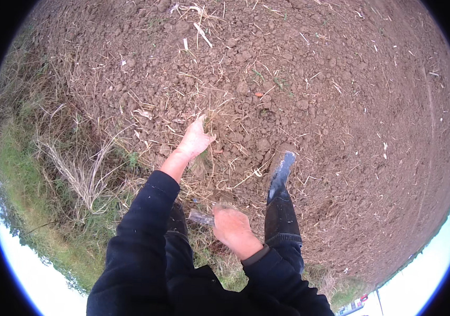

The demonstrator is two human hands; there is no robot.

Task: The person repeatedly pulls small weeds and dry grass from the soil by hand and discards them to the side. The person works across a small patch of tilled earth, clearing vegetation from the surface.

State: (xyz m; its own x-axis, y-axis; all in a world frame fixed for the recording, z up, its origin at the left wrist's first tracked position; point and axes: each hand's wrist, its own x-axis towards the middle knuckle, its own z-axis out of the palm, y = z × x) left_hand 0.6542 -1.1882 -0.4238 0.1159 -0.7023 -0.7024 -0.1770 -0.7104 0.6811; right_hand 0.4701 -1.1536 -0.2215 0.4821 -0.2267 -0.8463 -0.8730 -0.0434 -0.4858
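Observation:
My left hand point(196, 138) reaches forward over the broken soil, its fingers curled at a tuft of dry grass point(212, 120). Thin strands spread out beyond the fingertips, and some greenish blades show just below the hand. Closer to my body, my right hand point(232, 227) is closed around a short, worn handle point(201, 217), apparently wooden. The handle's end sticks out to the left of the fist. Whatever is at its other end is hidden or blurred.
Cloddy brown soil point(347, 130) strewn with straw extends ahead and right. A grassy bank point(23, 158) runs along the left, with a clump of dry stalks point(84, 177) at its edge. My muddy right boot point(282, 173) stands on the soil. A red vehicle point(363, 297) is far off.

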